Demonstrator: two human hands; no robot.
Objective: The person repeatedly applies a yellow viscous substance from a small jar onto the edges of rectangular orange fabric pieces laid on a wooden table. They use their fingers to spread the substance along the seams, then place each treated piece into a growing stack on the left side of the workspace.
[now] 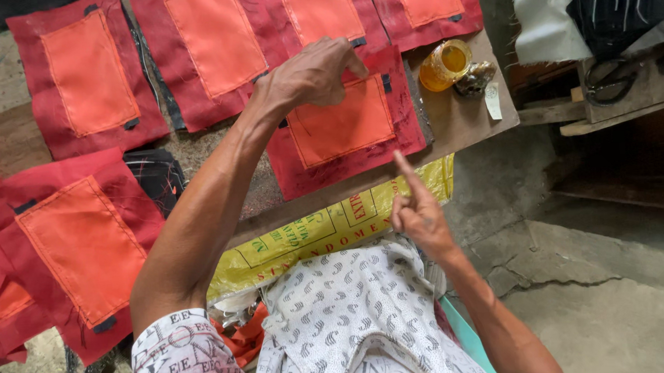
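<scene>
My left hand (315,74) reaches out over a dark red fabric piece (353,160) with an orange rectangle (342,123) on it, fingertips pressing the orange patch's top edge near a small black tab (386,82). My right hand (419,209) hovers near the board's front edge, index finger pointing up and the other fingers curled, holding nothing. The red piece lies on a brown board (462,119).
Several more red pieces with orange patches lie to the left and back (85,74). A small yellow jar (445,63) stands at the board's right end. A yellow printed sack (304,242) hangs below the board. Scissors (611,81) rest on a wooden shelf at right.
</scene>
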